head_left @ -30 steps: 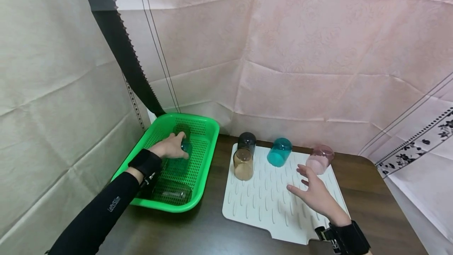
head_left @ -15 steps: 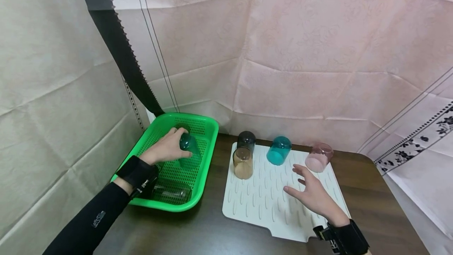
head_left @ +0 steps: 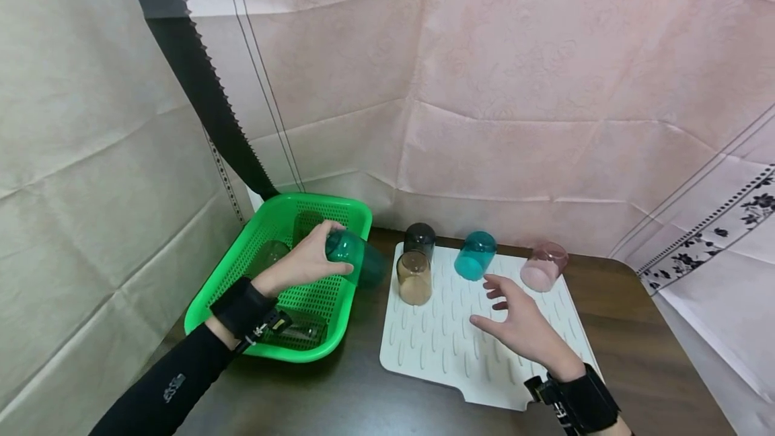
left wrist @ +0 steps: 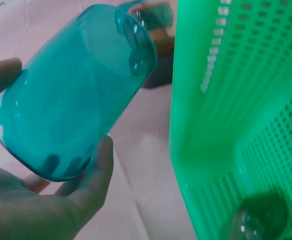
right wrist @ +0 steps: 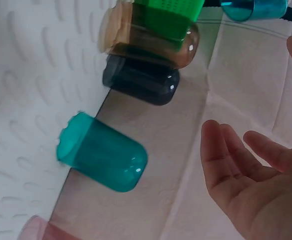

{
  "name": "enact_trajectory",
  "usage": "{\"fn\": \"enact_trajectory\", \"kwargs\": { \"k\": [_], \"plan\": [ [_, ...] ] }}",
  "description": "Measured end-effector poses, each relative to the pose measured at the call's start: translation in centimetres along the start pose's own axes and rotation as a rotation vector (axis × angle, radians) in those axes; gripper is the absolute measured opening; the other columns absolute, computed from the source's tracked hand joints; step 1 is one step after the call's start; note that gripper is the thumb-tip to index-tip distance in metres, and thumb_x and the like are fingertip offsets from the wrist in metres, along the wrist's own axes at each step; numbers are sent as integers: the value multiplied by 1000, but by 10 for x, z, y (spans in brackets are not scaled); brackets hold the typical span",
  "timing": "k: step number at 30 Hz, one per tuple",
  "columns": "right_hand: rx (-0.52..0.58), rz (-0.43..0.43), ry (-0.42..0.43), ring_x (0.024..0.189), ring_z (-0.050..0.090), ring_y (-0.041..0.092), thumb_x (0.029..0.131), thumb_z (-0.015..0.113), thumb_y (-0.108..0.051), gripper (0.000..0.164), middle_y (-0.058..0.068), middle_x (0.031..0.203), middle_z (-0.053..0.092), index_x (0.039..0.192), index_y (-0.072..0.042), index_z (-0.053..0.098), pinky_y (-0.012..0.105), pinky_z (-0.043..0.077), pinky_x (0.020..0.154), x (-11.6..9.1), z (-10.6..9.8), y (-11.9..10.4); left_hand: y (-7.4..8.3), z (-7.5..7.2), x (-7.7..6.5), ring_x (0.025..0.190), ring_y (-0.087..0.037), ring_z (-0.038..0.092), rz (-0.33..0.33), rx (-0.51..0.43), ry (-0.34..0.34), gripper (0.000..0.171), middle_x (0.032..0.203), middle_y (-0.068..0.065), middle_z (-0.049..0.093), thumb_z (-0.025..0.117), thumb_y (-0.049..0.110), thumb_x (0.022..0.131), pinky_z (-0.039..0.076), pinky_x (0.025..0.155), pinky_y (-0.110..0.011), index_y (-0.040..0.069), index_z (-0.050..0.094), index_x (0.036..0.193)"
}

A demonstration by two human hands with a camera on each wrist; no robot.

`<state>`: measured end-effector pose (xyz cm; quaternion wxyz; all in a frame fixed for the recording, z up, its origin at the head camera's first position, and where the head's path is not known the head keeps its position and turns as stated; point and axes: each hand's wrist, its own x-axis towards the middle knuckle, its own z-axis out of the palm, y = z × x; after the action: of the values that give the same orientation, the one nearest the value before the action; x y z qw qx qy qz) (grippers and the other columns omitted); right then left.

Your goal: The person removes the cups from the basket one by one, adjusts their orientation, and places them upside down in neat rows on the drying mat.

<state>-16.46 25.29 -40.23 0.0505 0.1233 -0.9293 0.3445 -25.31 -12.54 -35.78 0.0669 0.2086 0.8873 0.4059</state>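
Note:
My left hand (head_left: 311, 258) holds a teal glass tumbler (head_left: 346, 247) by its base end, thumb and fingers around it. The tumbler is tilted, its mouth away from the palm, above the right rim of the green basket (head_left: 297, 356). In the left wrist view the tumbler (left wrist: 76, 90) is beside the basket wall (left wrist: 195, 100). Over the white ridged mat (head_left: 436, 348), my right hand (head_left: 521, 321) hovers with fingers spread and holds nothing. Nearest to it stand another teal tumbler (head_left: 475, 256) and a pink one (head_left: 545, 266), both mouth down.
An amber tumbler (head_left: 414, 279) and a dark grey tumbler (head_left: 420, 239) stand close together at the mat's left edge. More glasses, one a clear glass (head_left: 303, 328), lie inside the basket. The brown table (head_left: 290, 395) meets a cloth backdrop (head_left: 514, 86) behind.
My left hand has lifted the teal tumbler from inside the basket and carried it right, over the rim. The right hand has drifted slightly left over the mat.

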Motion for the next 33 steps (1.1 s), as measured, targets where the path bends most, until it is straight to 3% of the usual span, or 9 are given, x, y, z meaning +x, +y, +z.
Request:
{"fn": "enact_trajectory", "kwargs": {
  "k": [6, 13, 18, 24, 33],
  "plan": [
    [-17, -64, 5, 97, 58, 18, 78, 79, -35, 72, 5, 113, 56, 133, -5, 44, 35, 50, 82, 5, 4, -14, 6, 15, 5, 108, -30, 49, -6, -112, -40, 70, 129, -16, 42, 71, 30, 83, 46, 85, -43, 11, 32, 137],
    [-29, -127, -28, 100, 58, 19, 75, 80, -38, 77, 4, 117, 55, 135, -6, 43, 35, 49, 84, 10, 5, -35, 16, 28, 7, 110, -32, 46, 21, -284, -131, 68, 132, -17, 38, 69, 22, 85, 44, 87, -44, 12, 31, 140],
    [-89, -160, -48, 106, 56, 21, 74, 78, -48, 84, 6, 123, 53, 136, -5, 42, 37, 48, 87, 14, 6, -50, 25, 39, 4, 113, -31, 42, 13, -302, -155, 66, 133, -17, 35, 69, 22, 84, 40, 89, -46, 12, 31, 136],
    [-225, -253, -70, 115, 48, 23, 72, 78, -51, 88, 10, 129, 49, 136, -2, 43, 39, 46, 90, 23, 13, -65, 32, 53, 4, 105, -31, 46, 41, -338, -181, 63, 125, -17, 37, 70, 18, 83, 44, 84, -41, 9, 31, 131],
    [-335, -431, -14, 107, 46, 22, 67, 82, -50, 85, 10, 119, 50, 128, -1, 48, 36, 48, 85, 32, 20, -77, 39, 62, 5, 109, -33, 45, 80, -325, -226, 61, 125, -16, 36, 69, 21, 83, 48, 85, -44, 11, 30, 129]
  ]
}}
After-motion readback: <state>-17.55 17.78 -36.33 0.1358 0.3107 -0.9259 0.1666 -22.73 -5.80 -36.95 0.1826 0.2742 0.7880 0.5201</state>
